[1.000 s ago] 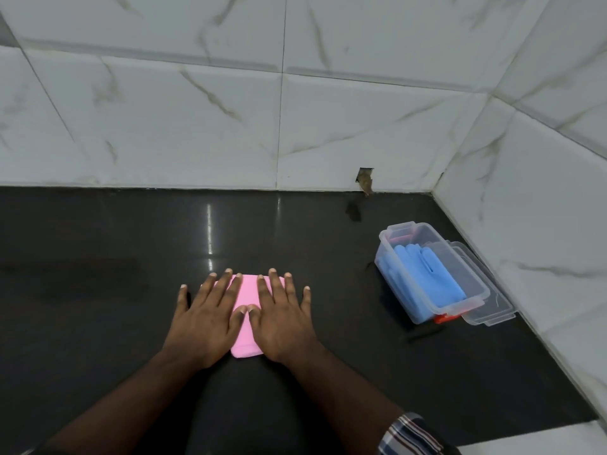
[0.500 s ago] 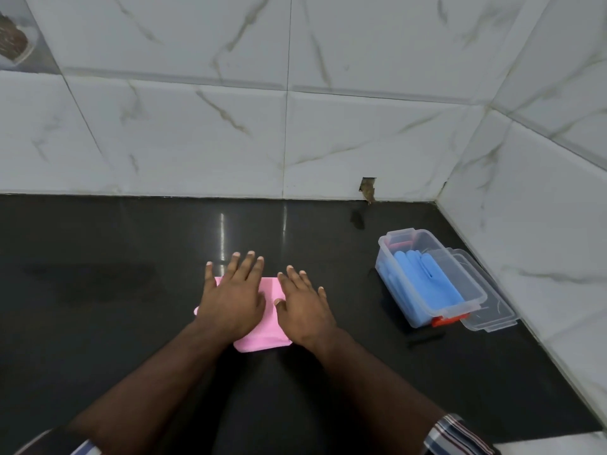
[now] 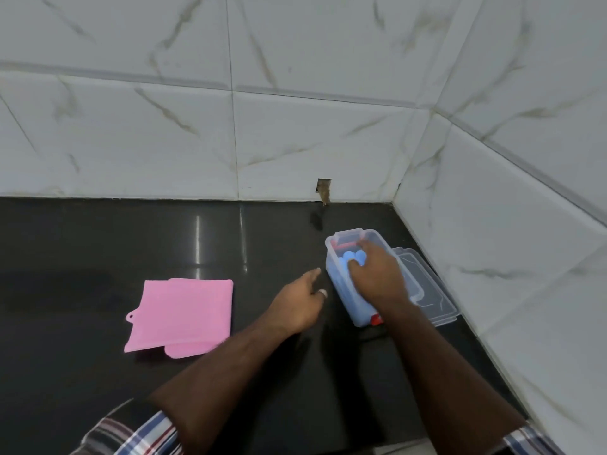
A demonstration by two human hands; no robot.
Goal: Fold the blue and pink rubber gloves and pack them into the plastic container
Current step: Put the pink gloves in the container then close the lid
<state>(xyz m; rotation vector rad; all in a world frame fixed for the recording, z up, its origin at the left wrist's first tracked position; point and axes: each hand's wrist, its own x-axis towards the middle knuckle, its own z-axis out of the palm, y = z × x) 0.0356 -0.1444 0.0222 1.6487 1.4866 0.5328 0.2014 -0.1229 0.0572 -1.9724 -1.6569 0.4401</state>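
The folded pink glove (image 3: 182,311) lies flat on the black counter at the left, with no hand on it. The clear plastic container (image 3: 348,233) stands at the right near the wall corner, with the blue gloves (image 3: 354,257) inside. My right hand (image 3: 377,274) reaches into the container and its fingers curl over the blue gloves, hiding most of them. My left hand (image 3: 295,307) hovers just left of the container's side wall, fingers loose, holding nothing.
The container's clear lid (image 3: 433,298) lies on the counter between the container and the right wall. A red clip (image 3: 376,320) shows at the container's near end. White marble tiles close off the back and right. A small hole (image 3: 323,188) is in the back wall.
Both hands left the pink glove and moved right to the container. The right hand went in onto the blue gloves. The pink glove now lies uncovered.
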